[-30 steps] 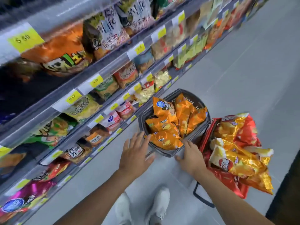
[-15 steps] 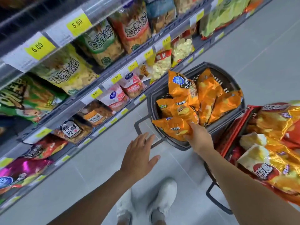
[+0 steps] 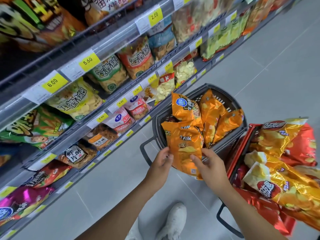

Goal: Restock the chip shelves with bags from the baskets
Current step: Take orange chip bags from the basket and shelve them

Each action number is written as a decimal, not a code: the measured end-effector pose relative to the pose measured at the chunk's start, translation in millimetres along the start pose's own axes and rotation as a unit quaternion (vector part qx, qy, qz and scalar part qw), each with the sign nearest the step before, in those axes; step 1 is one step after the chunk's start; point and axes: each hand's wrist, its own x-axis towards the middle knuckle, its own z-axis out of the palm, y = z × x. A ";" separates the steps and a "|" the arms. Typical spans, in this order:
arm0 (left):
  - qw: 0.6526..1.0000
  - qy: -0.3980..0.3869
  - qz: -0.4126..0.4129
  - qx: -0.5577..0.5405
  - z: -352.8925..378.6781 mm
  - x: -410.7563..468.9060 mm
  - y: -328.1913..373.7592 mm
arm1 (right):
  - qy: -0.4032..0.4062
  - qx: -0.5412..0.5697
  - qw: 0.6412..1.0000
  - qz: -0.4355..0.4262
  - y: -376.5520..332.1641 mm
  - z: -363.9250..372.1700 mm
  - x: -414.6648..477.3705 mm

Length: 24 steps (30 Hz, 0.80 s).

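Both arms reach forward, left hand (image 3: 161,161) and right hand (image 3: 210,164) pinching one orange chip bag (image 3: 184,146) (fingers curled on its edges) above the grey basket (image 3: 230,104).

Orange bag (image 3: 185,149) at centre: crinkled glossy film w/ glare. Gold-and-red bags (image 3: 285,187) at right: shinier, metallic-looking foil. Grey basket (image 3: 223,98): matt slotted plastic. Red basket (image 3: 242,144) lower right: plastic, slight sheen. Shelf rails (image 3: 112,47) upper left: smooth clear plastic strips; price tags (image 3: 89,61) matt paper. Floor tiles (image 3: 268,66): smooth, semi-matt. Shoe (image 3: 174,220) at bottom: white, matt.
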 end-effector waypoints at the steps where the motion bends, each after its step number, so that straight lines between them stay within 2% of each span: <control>1: 0.999 -0.003 -0.004 -0.038 1.5 -2.5 4.9 | -0.001 0.043 0.999 0.017 -7.1 0.6 -5.9; 4: 0.993 -0.037 -0.006 -0.113 2.8 -8.8 12.1 | -0.037 0.136 0.990 0.032 -22.3 2.1 -21.9; 8: 0.985 -0.098 -0.002 -0.140 -6.1 -11.7 11.4 | -0.099 0.233 0.966 0.050 -23.5 6.2 -35.2; 13: 0.982 -0.097 -0.037 -0.156 -15.1 -16.8 8.4 | -0.130 0.224 0.965 0.038 -25.3 8.1 -39.0; 16: 0.978 -0.094 -0.061 -0.174 -20.1 -22.5 6.7 | -0.083 0.221 0.971 0.036 -31.9 13.0 -40.0; 19: 0.960 -0.085 -0.096 -0.247 -27.4 -27.0 5.8 | 0.006 0.137 0.990 0.011 -33.6 16.7 -37.0; 20: 0.952 -0.086 -0.109 -0.274 -29.6 -28.8 5.8 | -0.003 0.144 0.989 0.032 -34.0 16.6 -35.0; 22: 0.939 -0.089 -0.125 -0.308 -33.4 -30.8 3.5 | -0.082 0.226 0.963 0.119 -34.6 17.3 -30.4; 24: 0.934 -0.088 -0.137 -0.317 -35.8 -30.9 2.5 | -0.136 0.258 0.943 0.158 -33.1 19.2 -27.3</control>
